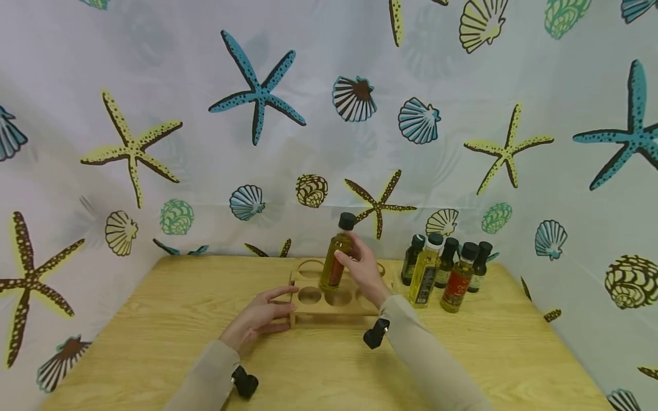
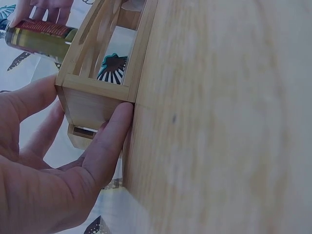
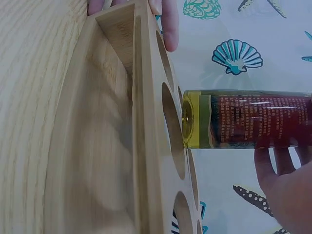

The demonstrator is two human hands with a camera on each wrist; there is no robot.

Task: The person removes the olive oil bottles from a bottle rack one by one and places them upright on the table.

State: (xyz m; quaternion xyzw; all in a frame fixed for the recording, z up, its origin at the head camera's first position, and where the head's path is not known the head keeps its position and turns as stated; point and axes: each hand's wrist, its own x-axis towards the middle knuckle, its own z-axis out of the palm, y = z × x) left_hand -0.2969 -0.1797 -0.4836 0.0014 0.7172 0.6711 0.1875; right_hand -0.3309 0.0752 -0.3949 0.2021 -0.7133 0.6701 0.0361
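My right hand (image 1: 362,268) grips an oil bottle (image 1: 335,260) with a black cap and red label. The bottle tilts slightly over a wooden bottle rack (image 1: 319,309) with round holes. Its yellowish base shows just above the top board in the right wrist view, by a middle hole (image 3: 174,129). At the rack's left end, my left hand (image 1: 257,319) touches the end panel (image 2: 92,105) with spread fingers, one at the upper edge and one low near the table.
Right of the rack stand several bottles: a tall yellow oil bottle (image 1: 425,271), a red-labelled oil bottle (image 1: 456,283) and small dark bottles (image 1: 412,260). All are on the wooden table (image 1: 169,319). A shell-and-starfish patterned curtain (image 1: 319,148) hangs behind the table.
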